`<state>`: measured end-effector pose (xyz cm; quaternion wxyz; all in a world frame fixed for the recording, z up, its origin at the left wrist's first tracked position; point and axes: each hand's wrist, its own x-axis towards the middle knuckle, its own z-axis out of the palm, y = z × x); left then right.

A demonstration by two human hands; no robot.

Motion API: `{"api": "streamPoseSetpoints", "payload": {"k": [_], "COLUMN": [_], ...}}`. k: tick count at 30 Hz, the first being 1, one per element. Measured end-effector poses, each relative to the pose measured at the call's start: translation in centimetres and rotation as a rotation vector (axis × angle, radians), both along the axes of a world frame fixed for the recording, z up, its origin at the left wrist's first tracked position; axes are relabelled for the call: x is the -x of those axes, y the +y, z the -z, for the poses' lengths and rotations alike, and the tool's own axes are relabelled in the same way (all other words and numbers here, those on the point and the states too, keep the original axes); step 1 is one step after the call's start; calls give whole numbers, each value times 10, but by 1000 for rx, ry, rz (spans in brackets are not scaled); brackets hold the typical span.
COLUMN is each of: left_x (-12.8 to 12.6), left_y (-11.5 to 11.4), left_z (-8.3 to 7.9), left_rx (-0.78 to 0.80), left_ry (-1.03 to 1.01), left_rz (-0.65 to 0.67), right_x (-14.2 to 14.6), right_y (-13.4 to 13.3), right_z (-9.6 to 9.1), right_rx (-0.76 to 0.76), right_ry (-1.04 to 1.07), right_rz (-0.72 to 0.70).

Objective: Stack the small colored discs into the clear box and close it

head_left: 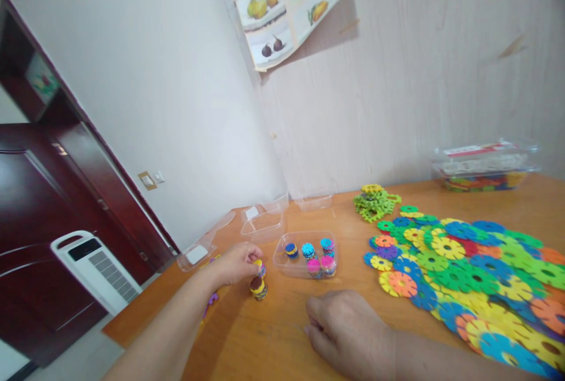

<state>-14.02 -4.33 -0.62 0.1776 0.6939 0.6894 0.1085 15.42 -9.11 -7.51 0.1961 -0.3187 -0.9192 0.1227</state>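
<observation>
My left hand (238, 262) reaches over the table with its fingers pinched on a small yellow-topped stack of colourful discs (261, 268). Just in front of that, nearer to me, a brown-topped stack of discs (258, 290) stands upright on the wood. My right hand (346, 325) rests on the table as a loose fist, and nothing shows in it. Between and beyond the hands is a clear plastic tray (282, 272). It holds several short stacks, among them a dark blue one (291, 250), a light blue one (308, 251) and a pink one (328, 265).
A wide spread of colourful notched discs (479, 278) covers the table's right side. Behind it are a pile of green pieces (375, 204) and a clear lidded box (485, 166). Empty clear containers (263, 227) stand by the wall. Purple pieces (212, 298) lie beside my left forearm.
</observation>
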Motion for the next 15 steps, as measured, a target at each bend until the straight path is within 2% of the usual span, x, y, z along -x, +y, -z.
{"api": "streamPoseSetpoints", "payload": {"k": [7,11,15], "left_x": [5,10,-11], "left_y": [1,7,17], "left_z": [2,-5,-20], "left_rx": [6,-153,-310], "left_ry": [46,70,156], "left_rz": [5,15,144], "right_x": [0,0,-1], "right_y": [0,-1,-1], "right_z": [-2,-7,-8], "right_rx": [3,19,25], "right_ry": [-1,-16,-16], "right_rz": [1,-2,6]}}
